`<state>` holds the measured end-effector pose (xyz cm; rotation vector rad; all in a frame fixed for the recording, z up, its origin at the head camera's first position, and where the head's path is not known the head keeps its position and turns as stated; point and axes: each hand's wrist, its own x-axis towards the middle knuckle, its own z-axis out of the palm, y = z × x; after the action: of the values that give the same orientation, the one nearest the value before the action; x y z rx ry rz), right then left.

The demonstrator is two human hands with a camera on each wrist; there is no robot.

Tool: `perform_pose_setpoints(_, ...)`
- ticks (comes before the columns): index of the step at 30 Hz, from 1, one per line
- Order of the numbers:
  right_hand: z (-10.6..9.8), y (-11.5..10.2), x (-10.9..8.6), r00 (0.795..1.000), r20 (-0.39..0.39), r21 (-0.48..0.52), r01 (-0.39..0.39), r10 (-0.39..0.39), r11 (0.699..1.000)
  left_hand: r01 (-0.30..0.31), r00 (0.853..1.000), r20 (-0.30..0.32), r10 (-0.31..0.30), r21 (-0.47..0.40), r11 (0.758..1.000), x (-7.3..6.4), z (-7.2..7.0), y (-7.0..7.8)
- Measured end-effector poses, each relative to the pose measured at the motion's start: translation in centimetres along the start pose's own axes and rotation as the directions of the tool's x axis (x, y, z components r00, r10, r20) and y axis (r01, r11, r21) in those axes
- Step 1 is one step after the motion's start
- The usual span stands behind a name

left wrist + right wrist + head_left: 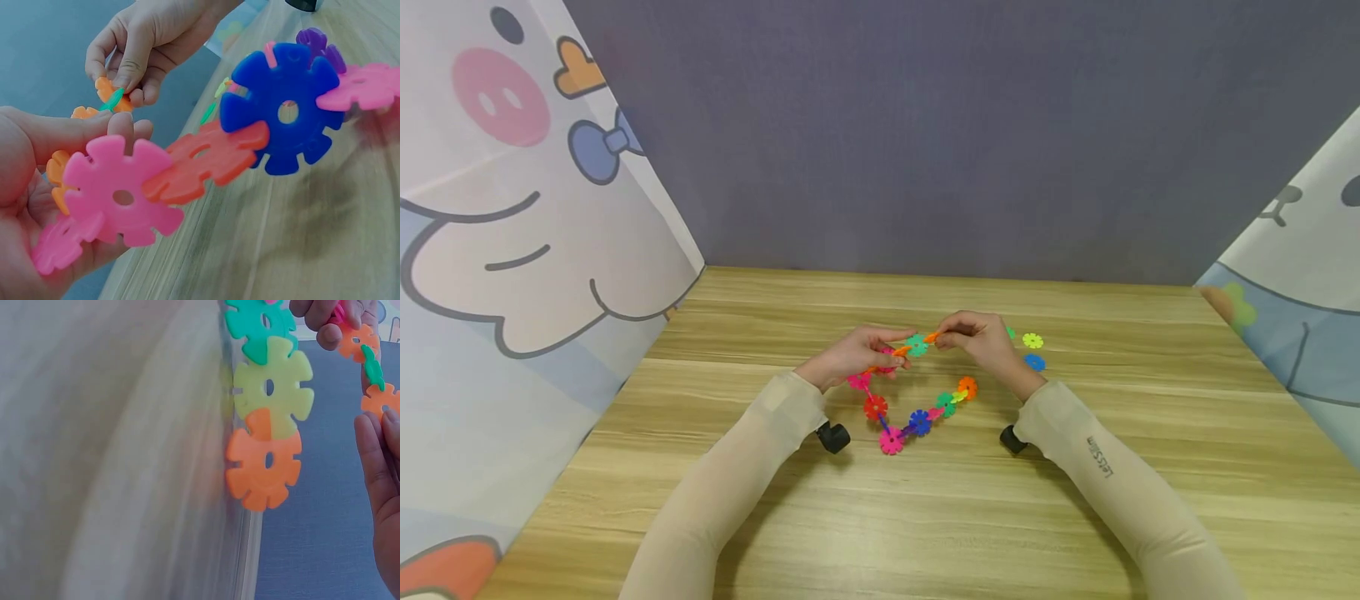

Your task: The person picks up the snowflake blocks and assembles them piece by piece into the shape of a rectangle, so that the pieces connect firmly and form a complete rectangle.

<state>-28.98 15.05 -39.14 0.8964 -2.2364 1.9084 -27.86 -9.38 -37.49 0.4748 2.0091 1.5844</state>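
Observation:
A chain of notched, flower-shaped plastic discs curves between the hands. My left hand (pixel 853 354) holds its upper stretch, near a hot-pink disc (pixel 122 194) and an orange disc (pixel 57 178). At the chain's upper end, my right hand (pixel 985 337) pinches an orange disc (pixel 380 397) between thumb and fingers. A green disc (pixel 917 345) meets that orange disc edge to edge at an angle. The lower stretch bends past a red disc (pixel 875 407), a pink disc (pixel 891 440) and a blue disc (pixel 281 106), finishing in another orange disc (pixel 265 478).
Right of my right hand lie a loose yellow-green disc (pixel 1032 341) and a blue one (pixel 1036 362); a green disc (pixel 1011 332) is partly hidden by that hand. The wooden table (pixel 880 525) ends at a grey panel (pixel 910 150). Cartoon-printed sheets flank both sides.

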Motion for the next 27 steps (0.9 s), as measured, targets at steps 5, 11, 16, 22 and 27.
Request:
perform_pose_setpoints(5,0.2,-0.2,0.0,1.000,-0.007,-0.026,-0.025,0.024,0.999,0.004,1.000,-0.004,-0.004,0.019,1.000,0.0,0.0,0.0)
perform_pose_setpoints(11,0.5,-0.4,0.1,0.998,-0.012,-0.074,-0.064,0.063,0.995,-0.001,1.000,-0.003,0.001,0.035,0.999,0.1,-0.2,-0.1)
perform_pose_setpoints(16,0.8,-0.6,0.3,0.997,-0.023,-0.126,-0.078,0.076,0.989,0.006,1.000,-0.022,-0.005,0.038,0.999,0.2,-0.2,-0.1)
perform_pose_setpoints(22,0.7,-0.9,0.5,0.997,-0.027,-0.158,-0.082,0.078,0.984,-0.007,0.999,-0.033,0.008,0.039,0.999,0.2,-0.1,0.0)
perform_pose_setpoints(27,0.5,-1.0,0.6,0.996,-0.005,-0.165,-0.094,0.095,0.982,0.007,1.000,-0.022,-0.006,0.004,1.000,0.3,0.0,0.0)
